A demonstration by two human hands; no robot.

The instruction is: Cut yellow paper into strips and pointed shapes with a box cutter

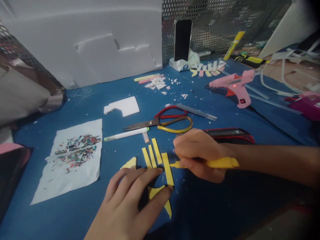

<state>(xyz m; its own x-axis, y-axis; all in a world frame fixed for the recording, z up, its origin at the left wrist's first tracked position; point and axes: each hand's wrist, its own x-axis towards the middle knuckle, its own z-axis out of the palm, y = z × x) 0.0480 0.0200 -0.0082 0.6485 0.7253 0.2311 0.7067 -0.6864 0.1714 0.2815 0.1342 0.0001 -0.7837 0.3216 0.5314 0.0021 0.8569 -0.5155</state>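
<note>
My right hand (200, 155) is closed around a yellow highlighter (222, 162), its tip touching the right edge of a yellow strip (167, 169). Spread over the blue work surface, my left hand (132, 200) has its thumb at that strip's lower end and its forefinger just left of it. Several thinner yellow strips (156, 151) lie beyond the left fingertips. A yellow offcut (131, 163) shows beside the left knuckles, and another yellow piece (156, 192) is partly covered by the thumb.
Ahead lie scissors (150, 123), a white pen (126, 134) and a white cut sheet (125, 106). A utility knife (228, 134) sits behind my right wrist. Farther right is a pink glue gun (233, 87) with its light on. Paper with shiny flakes (92, 176) lies left; a phone (183, 40) stands behind.
</note>
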